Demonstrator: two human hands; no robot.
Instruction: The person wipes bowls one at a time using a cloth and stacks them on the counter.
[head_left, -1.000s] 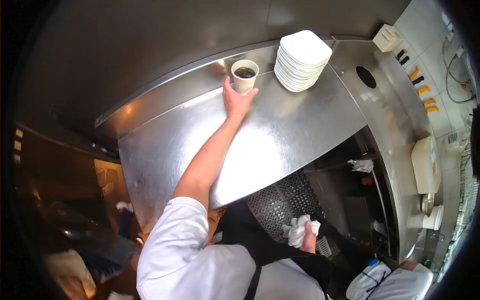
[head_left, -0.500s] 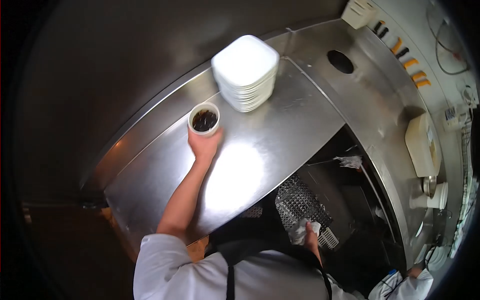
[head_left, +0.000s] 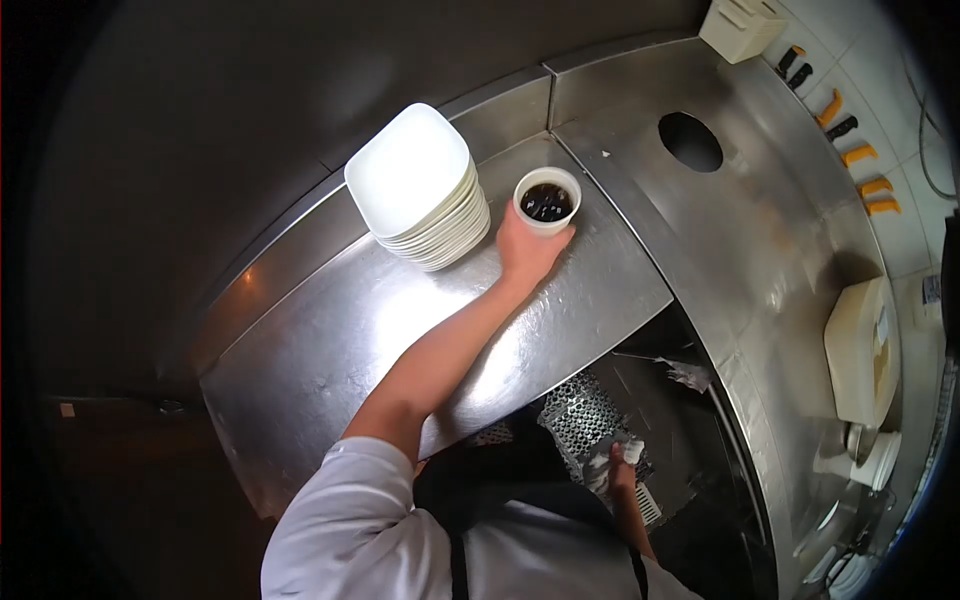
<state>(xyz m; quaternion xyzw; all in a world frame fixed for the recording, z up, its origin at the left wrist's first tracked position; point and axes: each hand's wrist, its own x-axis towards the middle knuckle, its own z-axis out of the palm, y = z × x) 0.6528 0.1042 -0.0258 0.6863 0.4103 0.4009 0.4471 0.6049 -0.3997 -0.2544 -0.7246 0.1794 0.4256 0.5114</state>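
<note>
My left hand [head_left: 530, 250] is wrapped round a white cup [head_left: 547, 226] of dark drink, just right of a tall stack of white square plates [head_left: 415, 175] on the steel counter [head_left: 330, 350]. Low on the right, below the counter's edge, my right hand [head_left: 622, 472] grips a crumpled white cloth [head_left: 632, 452]. The cup is upright, and its underside is hidden by my hand.
A second steel counter [head_left: 740, 290] with a round hole [head_left: 690, 141] curves along the right. Knives with orange and black handles [head_left: 859, 155] hang on the tiled wall. A cream container [head_left: 857, 350] stands at the right, and a cream box [head_left: 741, 28] at the top.
My left hand has carried the cup from the left side of the plate stack to its right side. The view has turned. My right hand still holds the cloth low down.
</note>
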